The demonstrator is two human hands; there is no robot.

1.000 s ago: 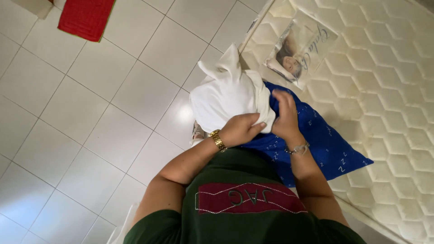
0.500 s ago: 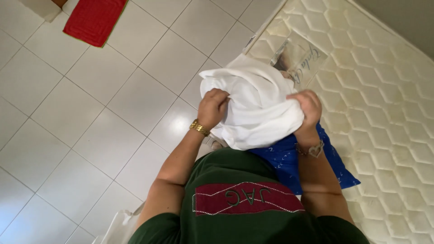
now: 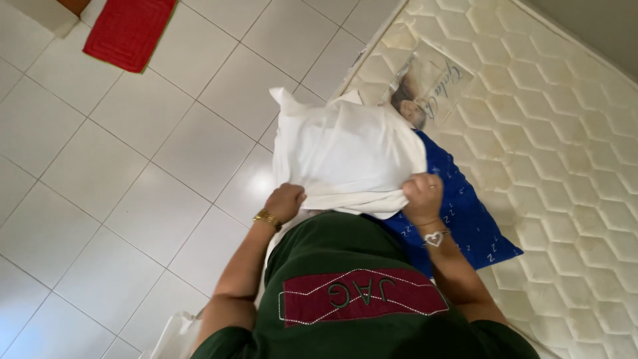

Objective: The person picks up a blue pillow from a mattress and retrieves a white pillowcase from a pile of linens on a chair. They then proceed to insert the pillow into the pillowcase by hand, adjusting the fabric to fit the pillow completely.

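Observation:
I hold a white pillow in a white pillowcase point(image 3: 345, 153) out in front of my chest. My left hand point(image 3: 284, 202), with a gold bracelet at the wrist, grips the lower left edge of the case. My right hand point(image 3: 423, 196), with a silver bracelet, grips the lower right edge. Under the pillow, a blue cloth with small white marks point(image 3: 465, 219) lies on the edge of a bare cream quilted mattress point(image 3: 565, 153). I wear a dark green shirt with a maroon patch.
A clear plastic package with a printed picture point(image 3: 425, 86) lies on the mattress beyond the pillow. White tiled floor point(image 3: 133, 186) spreads to the left. A red mat point(image 3: 129, 30) lies at the far left. Some white fabric point(image 3: 176, 332) hangs by my left elbow.
The bunched white bundle has been pulled out flat into a pillow shape. My hands have moved apart from its middle to its lower corners, and the pillow is higher.

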